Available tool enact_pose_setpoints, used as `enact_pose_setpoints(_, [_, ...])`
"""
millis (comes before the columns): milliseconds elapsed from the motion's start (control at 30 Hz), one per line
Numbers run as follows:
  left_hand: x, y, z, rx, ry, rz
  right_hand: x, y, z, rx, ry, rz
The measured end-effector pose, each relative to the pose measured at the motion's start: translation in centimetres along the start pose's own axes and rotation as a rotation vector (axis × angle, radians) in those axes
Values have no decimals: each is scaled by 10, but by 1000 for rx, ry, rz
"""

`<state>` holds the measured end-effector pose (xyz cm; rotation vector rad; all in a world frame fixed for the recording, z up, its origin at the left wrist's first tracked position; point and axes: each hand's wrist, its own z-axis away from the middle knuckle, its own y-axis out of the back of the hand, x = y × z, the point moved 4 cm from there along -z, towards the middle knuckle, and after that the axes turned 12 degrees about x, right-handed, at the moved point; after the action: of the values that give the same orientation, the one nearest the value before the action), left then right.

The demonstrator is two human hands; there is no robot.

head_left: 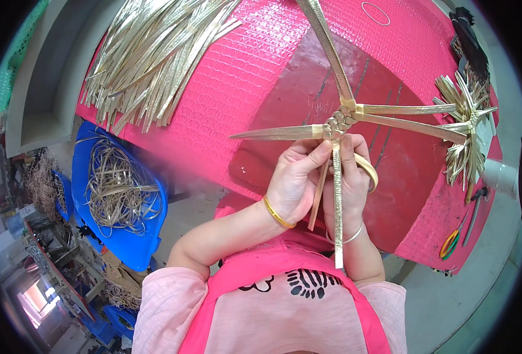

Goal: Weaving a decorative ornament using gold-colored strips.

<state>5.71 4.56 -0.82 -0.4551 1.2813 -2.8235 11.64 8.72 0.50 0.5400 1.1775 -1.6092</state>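
A braided piece of gold straps [340,123] is pinched between my two hands over the dark red board. My left hand [301,172] has its thumb and fingers pressed together at the lower edge of the braid. Close beside it, my right hand [350,171] grips the same edge with bent fingers. Loose strap ends spread left, right and upward, some bound with pale yellow tape. One gold strap [338,212] hangs down between my wrists. A tan curved band [368,172] loops out by my right fingers; whether it is a roll or a bent strap, I cannot tell.
A pile of gold strips [160,56] covers the table's far left. Strap bunches [467,127] lie at the right edge, near green-and-yellow-handled scissors [450,245] and a hammer-like tool [475,215]. A blue bin [154,236] with tangled strips stands left, below the pink-covered table [213,127].
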Motion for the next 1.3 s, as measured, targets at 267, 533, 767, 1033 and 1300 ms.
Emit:
enact_pose_setpoints(267, [5, -2, 4, -19, -75, -88, -40, 26, -39, -203, 236, 60])
enact_pose_setpoints(533, [9, 0, 0, 19, -206, -245, -80, 23, -39, -484, 948, 1608])
enact_pose_setpoints(767, [-16, -2, 15, -274, 96, -812, -59, 7, -31, -288, 468, 909])
enact_pose_setpoints(1033, [49, -37, 19, -209, -706, -1427, -53, 9, -17, -310, 98, 714])
enact_pose_setpoints(1300, [46, -26, 8, -343, 260, -898, -50, 8, -9, -460, -239, 578])
